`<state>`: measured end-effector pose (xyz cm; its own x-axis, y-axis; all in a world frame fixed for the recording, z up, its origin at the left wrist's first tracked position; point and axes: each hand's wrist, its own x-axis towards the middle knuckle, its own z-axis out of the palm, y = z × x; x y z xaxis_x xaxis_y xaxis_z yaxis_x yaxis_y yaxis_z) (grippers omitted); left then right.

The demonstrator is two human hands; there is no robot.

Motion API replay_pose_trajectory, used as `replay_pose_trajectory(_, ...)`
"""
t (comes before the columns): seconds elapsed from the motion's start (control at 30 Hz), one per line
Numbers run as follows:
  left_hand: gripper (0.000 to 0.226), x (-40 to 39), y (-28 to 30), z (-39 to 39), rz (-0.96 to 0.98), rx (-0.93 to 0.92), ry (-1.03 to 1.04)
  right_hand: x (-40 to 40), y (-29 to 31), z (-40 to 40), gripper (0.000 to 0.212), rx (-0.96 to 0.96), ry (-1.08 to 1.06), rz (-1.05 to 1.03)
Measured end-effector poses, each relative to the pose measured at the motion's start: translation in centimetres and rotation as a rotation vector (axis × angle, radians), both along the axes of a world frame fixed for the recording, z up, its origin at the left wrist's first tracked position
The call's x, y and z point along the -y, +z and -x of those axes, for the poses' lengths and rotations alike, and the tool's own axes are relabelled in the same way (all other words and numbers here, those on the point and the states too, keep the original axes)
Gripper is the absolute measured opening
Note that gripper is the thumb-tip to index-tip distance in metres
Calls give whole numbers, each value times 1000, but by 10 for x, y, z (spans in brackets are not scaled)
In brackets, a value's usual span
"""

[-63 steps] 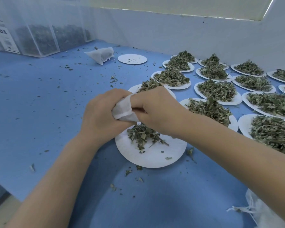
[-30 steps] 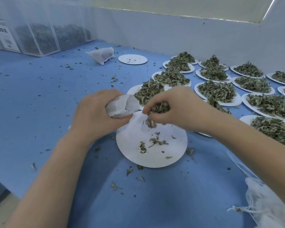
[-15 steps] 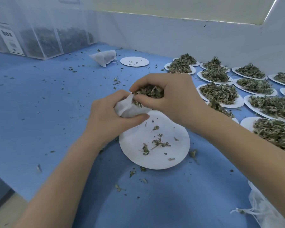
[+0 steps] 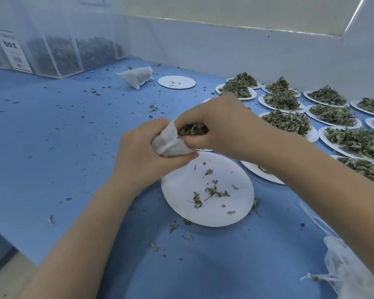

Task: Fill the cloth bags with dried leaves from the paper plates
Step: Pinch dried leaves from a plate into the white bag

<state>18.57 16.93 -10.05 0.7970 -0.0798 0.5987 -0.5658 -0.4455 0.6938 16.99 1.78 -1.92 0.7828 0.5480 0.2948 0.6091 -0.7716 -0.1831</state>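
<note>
A wide blue table (image 4: 52, 137) fills the room in front of the person, dusted all over with leaf crumbs. At its far left stands a clear plastic box (image 4: 58, 48) with dark leaves inside and a label reading "box". Along the right side sit rows of paper plates (image 4: 354, 145) heaped with dried green leaves, close together, some rims overlapping. At the bottom right corner lies a pile of empty white cloth bags (image 4: 350, 270) with loose drawstrings.

Near the table's front edge lies an almost cleared paper plate (image 4: 207, 190), only scraps left on it. Farther back a second bare plate (image 4: 176, 82) rests just beside a filled bag (image 4: 136, 76) lying on its side.

Just above the near plate, the left hand (image 4: 143, 156) grasps a small cloth bag (image 4: 171, 143), fingers and thumb curled round its body, mouth turned to the right. The right hand (image 4: 222, 126) is clenched round a pinch of dried leaves (image 4: 192, 129), pressed right at the bag's open mouth.
</note>
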Motion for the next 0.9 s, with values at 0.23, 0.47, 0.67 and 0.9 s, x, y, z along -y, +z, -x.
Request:
replay_pose_trajectory(0.23, 33, 4, 1, 3, -88, 61, 25, -5, 13, -9, 19, -261, -36, 26)
replay_pose_trajectory(0.47, 49, 4, -2, -2, -104, -76, 24, 3, 31, -30, 27, -820, -18, -122)
replay_pose_trajectory(0.67, 36, 2, -3, -3, -94, -112, 15, 10, 32, -32, 36, -1164, 32, -397)
replay_pose_trajectory(0.9, 46, 2, -3, -3, -118, -112, 13, 18, 25, -39, 29, -1152, 35, -429)
